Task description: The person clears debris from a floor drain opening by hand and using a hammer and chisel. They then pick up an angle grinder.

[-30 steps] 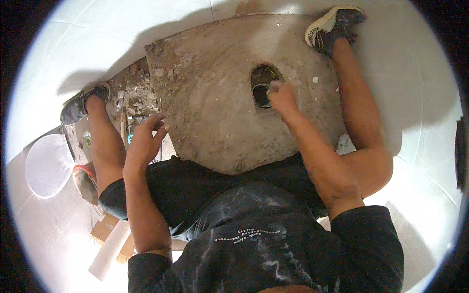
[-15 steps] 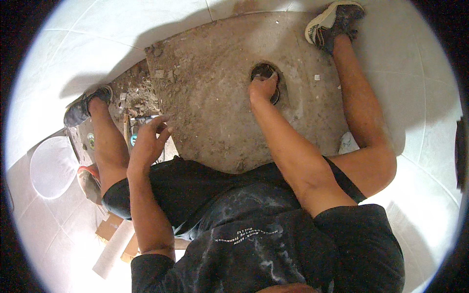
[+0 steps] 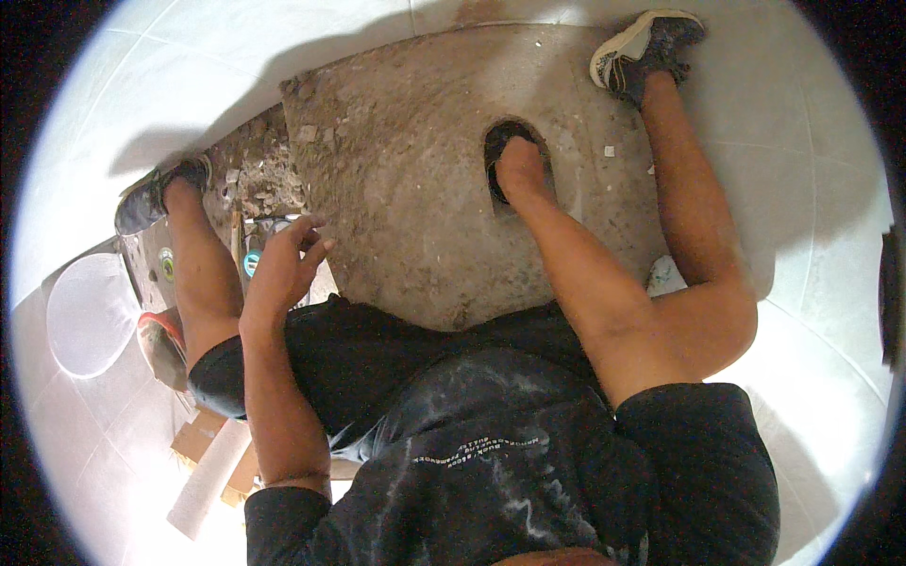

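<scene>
My right hand (image 3: 521, 168) reaches down into a round dark hole (image 3: 495, 140) in the rough grey-brown floor (image 3: 406, 179). Its fingers go below the rim, so what they touch or hold is hidden. A dark gap shows along the hole's left side. My left hand (image 3: 288, 259) hangs in the air by my left knee, palm turned inward. Its fingers are loosely bent and apart, with nothing in them. Some tools or small items lie beyond it, among them a round blue-rimmed piece (image 3: 252, 263), mostly covered by the hand and leg.
Broken rubble (image 3: 269, 179) lies at the left of the bare floor patch. White tiles (image 3: 774, 179) surround it, and my shoes rest on both sides. At the left are a white translucent round item (image 3: 92, 316), cardboard (image 3: 200, 434) and a pale roll (image 3: 209, 479).
My right hand has shifted slightly right and sunk in, its fingers now out of sight inside the hole. The left hand stays almost where it was. The whole view has tilted a little.
</scene>
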